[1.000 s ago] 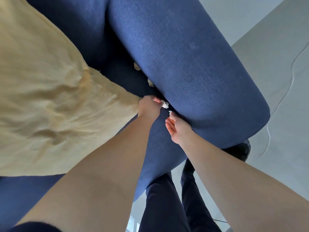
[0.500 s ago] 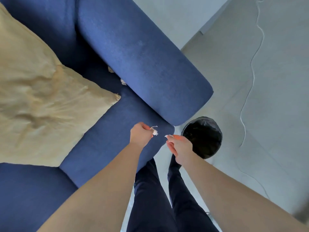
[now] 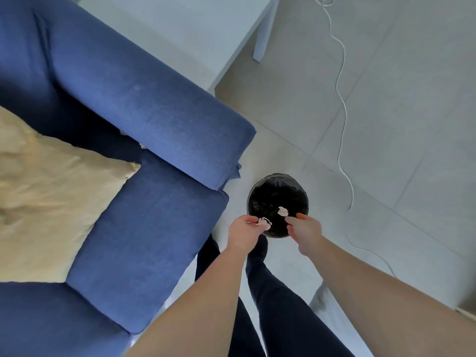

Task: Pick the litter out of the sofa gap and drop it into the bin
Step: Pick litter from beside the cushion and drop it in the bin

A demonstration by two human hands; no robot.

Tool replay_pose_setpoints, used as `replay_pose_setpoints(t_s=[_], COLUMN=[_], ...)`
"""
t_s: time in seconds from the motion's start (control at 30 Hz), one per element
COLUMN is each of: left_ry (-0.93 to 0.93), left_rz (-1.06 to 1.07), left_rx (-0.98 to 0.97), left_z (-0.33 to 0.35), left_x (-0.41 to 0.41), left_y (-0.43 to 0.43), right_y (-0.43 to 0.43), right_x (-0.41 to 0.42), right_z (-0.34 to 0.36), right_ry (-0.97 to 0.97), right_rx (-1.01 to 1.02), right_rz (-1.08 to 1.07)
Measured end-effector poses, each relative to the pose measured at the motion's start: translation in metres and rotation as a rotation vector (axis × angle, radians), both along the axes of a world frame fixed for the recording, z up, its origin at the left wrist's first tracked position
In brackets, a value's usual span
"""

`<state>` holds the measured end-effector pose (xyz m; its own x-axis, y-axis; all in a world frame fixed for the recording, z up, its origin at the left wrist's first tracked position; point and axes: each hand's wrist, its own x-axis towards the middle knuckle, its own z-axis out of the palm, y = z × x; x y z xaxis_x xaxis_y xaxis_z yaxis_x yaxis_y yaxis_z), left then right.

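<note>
A round bin (image 3: 277, 177) lined with a black bag stands on the floor by the front corner of the blue sofa (image 3: 144, 228). My left hand (image 3: 242, 233) is at the bin's near rim, pinching a small pale litter scrap (image 3: 265, 222). My right hand (image 3: 306, 228) is over the near right rim with its fingers loosened. A second pale scrap (image 3: 282, 211) sits just off its fingertips, over the bin's opening. More litter bits (image 3: 142, 145) lie in the gap beside the armrest (image 3: 159, 119).
A tan cushion (image 3: 51, 191) lies on the seat at the left. A white cable (image 3: 343, 119) snakes over the tiled floor right of the bin. A white table leg (image 3: 259, 45) stands behind. My legs in dark trousers (image 3: 273, 292) are below the hands.
Both hands have left the sofa gap and moved right to the bin, each carrying a scrap. The view has swung toward the floor. The right hand's scrap is now off its fingertips.
</note>
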<state>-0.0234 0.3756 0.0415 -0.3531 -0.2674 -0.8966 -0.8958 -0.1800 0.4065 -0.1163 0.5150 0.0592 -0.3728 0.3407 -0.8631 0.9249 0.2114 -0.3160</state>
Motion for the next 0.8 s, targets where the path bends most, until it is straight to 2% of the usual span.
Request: replay_pose_setpoints(t_s=[0.13,0.37,0.8], left_ry=[0.000,-0.020,-0.003], left_rz=[-0.014,0.092,0.465], left_rx=[0.058,0.011,-0.186], left_z=[0.004,0.024,0.065], left_x=[-0.007,0.010,0.087], left_y=[0.018,-0.005,-0.156], right_y=[0.016,0.004,-0.175], right_x=[-0.003,-0.004,0.032], right_z=[0.003,0.023,0.050], right_ry=[-0.001,-0.027,-0.065], right_rx=[-0.015,-0.054,-0.338], right_rz=[0.035,0.210,0.584])
